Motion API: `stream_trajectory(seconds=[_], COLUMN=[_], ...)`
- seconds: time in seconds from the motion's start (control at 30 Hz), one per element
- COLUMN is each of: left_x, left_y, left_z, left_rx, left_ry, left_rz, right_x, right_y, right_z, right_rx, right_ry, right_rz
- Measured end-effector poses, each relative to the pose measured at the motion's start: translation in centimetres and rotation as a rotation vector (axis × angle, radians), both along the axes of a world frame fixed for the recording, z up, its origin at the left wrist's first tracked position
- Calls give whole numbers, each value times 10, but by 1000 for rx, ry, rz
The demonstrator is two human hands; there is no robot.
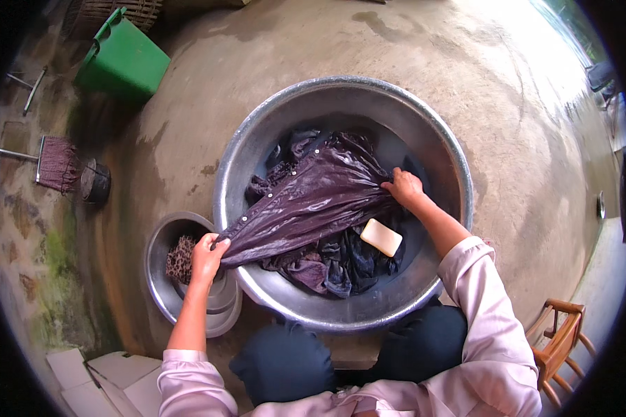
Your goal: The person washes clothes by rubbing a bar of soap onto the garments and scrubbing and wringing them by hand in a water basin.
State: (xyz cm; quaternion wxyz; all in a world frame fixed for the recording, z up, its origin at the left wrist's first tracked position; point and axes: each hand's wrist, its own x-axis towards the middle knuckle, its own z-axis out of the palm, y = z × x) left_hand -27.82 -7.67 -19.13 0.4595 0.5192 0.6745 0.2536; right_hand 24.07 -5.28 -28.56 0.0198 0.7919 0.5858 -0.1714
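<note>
A wet dark purple shirt (302, 208) with a row of small white buttons is stretched between my hands across a large metal basin (344, 318). My left hand (206, 258) pinches one corner of the cloth just past the basin's left rim. Over the right half of the basin, my right hand (404, 187) grips a gathered part of the same shirt. A pale bar of soap (381, 237) rests on the wet cloth below it. Other dark wet clothes (339, 263) lie in the shallow water beneath.
A smaller metal basin (156, 260) holding a patterned cloth (179, 259) stands left, against the large one. Farther off are a green plastic bin (125, 60), a mop (57, 164) and a black bucket (96, 181). A wooden chair (558, 339) stands at lower right.
</note>
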Motion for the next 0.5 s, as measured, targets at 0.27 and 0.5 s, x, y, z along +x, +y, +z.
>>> stream_trajectory(seconds=[0.27, 0.5], left_x=[-17, 5], left_y=[-14, -14], left_z=[-3, 1], left_rx=[157, 196], left_ry=[337, -169], left_rz=[-111, 141], right_x=[-25, -83], right_y=[-44, -122], right_z=[41, 47], right_rx=[151, -162], right_ry=[70, 70], right_rz=[216, 313])
